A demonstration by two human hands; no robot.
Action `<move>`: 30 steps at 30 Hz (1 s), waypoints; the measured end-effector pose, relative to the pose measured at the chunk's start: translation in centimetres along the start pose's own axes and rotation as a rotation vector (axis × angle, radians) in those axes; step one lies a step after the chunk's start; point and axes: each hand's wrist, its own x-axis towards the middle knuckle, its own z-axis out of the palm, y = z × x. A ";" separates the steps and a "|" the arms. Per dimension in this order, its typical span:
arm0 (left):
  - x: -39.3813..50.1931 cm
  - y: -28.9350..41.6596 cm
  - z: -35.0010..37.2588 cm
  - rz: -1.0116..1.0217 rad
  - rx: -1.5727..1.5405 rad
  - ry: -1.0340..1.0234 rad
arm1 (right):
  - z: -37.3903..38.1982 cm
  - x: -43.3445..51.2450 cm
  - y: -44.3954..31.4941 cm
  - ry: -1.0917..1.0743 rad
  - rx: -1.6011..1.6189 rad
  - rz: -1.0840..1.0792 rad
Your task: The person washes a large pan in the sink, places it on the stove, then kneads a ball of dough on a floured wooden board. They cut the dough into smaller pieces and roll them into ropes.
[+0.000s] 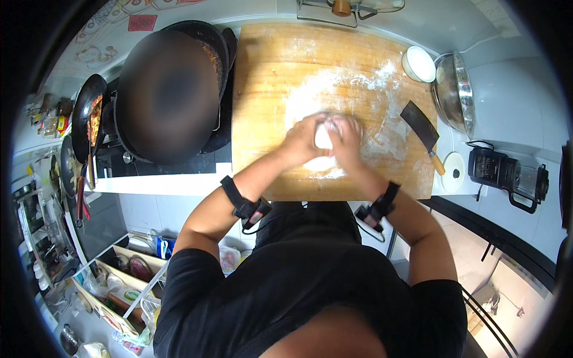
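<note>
A lump of white dough [322, 138] is cupped between my two hands, above the middle of a floured wooden board [268, 179]. My left hand [302, 138] wraps around its left side. On the other side my right hand [348, 139] presses its palm and fingers against it; both hands are slightly blurred. Just below them a white patch [319, 164] lies on the wood, and I cannot tell whether it is more dough or flour. Loose flour [327, 85] is spread over the board beyond the hands.
A Chinese cleaver [420, 125] lies at the board's right edge, near a white bowl [419, 64], metal basins [454, 94] and a round white lid [453, 172]. Farther right is a blender [508, 172]. Left stands a stove [156, 163] with a large dark, blurred pan [168, 96].
</note>
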 end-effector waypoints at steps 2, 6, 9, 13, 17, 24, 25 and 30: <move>-1.8 0.5 1.3 0.087 0.191 0.025 | 0.6 -2.6 -0.6 0.157 -0.022 -0.196; -1.0 -0.8 3.2 0.177 0.315 0.313 | 2.0 -0.9 0.1 0.221 -0.048 -0.356; 3.0 -2.8 3.2 0.158 0.352 0.428 | 3.5 2.9 2.0 0.189 -0.065 -0.331; 8.4 -4.2 1.7 0.005 0.405 0.367 | 5.4 7.1 4.5 0.126 -0.133 -0.123; 11.5 -4.3 0.1 -0.115 0.344 0.354 | 6.1 10.9 5.1 -0.074 -0.180 0.130; 3.8 -2.3 1.1 0.165 0.325 0.400 | 0.5 11.7 4.6 -0.443 0.705 0.592; 2.4 -2.1 1.0 0.228 0.348 0.366 | -0.8 10.1 3.8 -0.378 0.851 0.572; 0.4 -2.2 -0.6 0.167 0.339 0.187 | -10.0 6.9 -3.0 -0.166 0.556 -0.225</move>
